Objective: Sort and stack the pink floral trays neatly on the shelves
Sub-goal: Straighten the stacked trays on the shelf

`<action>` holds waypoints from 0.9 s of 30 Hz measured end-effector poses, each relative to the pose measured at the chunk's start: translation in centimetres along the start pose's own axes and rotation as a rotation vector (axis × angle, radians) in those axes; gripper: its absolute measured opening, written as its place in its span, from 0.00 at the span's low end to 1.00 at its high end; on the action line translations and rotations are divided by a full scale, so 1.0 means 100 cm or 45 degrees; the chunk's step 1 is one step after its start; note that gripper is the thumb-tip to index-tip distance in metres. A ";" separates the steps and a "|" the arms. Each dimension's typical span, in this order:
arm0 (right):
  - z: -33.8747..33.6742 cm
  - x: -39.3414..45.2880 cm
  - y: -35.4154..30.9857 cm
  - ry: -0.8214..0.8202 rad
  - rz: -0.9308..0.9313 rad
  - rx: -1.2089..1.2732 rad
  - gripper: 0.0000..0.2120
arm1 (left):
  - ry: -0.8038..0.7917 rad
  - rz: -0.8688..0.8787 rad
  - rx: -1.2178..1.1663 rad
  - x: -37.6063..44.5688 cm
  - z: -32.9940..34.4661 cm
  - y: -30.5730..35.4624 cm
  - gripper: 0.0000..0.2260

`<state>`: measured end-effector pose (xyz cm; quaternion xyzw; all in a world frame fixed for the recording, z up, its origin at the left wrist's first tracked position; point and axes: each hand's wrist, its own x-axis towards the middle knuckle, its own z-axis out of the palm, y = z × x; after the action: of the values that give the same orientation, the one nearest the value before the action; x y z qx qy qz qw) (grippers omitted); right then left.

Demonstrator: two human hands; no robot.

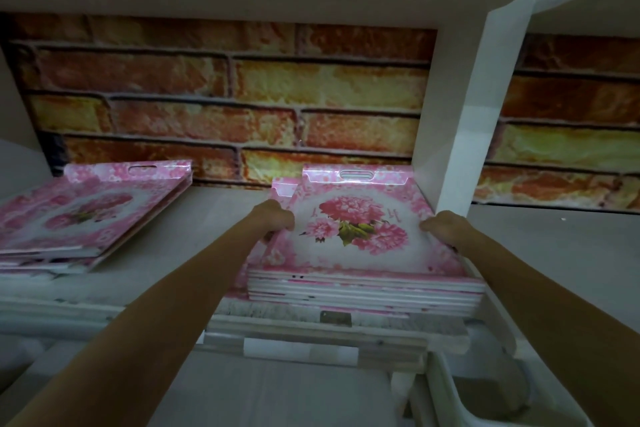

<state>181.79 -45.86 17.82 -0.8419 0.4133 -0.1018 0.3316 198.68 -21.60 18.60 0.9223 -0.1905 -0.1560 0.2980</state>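
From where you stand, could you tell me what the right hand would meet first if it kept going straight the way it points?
The right hand points up and left across the top tray, which it already grips. Past the tray's far rim, probably the brick-patterned back wall, though depth is unclear.

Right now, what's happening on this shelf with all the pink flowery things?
A person is tidying pink floral trays on a white shelf backed by brick-pattern paper. The left hand and right hand grip opposite side edges of the top tray of the right-hand stack, which sits beside the white upright divider. One tray edge pokes out behind that stack on its left. A second, lower stack lies untouched further left, fanned a little unevenly.
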 end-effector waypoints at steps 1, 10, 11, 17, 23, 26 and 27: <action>0.001 0.000 0.002 -0.021 0.007 0.049 0.19 | -0.018 -0.004 -0.033 -0.002 0.001 -0.001 0.09; 0.004 -0.008 -0.002 -0.032 -0.010 0.125 0.18 | -0.044 -0.005 -0.160 -0.001 0.012 -0.014 0.17; 0.005 -0.009 -0.003 -0.039 -0.005 0.135 0.18 | -0.043 -0.005 -0.140 -0.001 0.010 -0.014 0.17; 0.014 -0.013 -0.017 -0.069 0.004 0.175 0.17 | -0.095 -0.024 -0.053 0.003 -0.007 -0.021 0.12; 0.032 -0.018 -0.037 -0.093 -0.030 0.282 0.16 | -0.108 -0.064 -0.043 0.013 -0.023 -0.037 0.14; 0.039 -0.019 -0.044 -0.090 -0.033 0.300 0.16 | -0.106 -0.071 -0.021 0.020 -0.030 -0.044 0.18; 0.040 -0.018 -0.046 -0.085 -0.029 0.303 0.16 | -0.116 -0.066 -0.015 0.022 -0.032 -0.045 0.19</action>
<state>185.28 -40.61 17.90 -0.8042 0.3774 -0.1259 0.4416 203.03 -17.63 18.01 0.9171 -0.1790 -0.2066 0.2902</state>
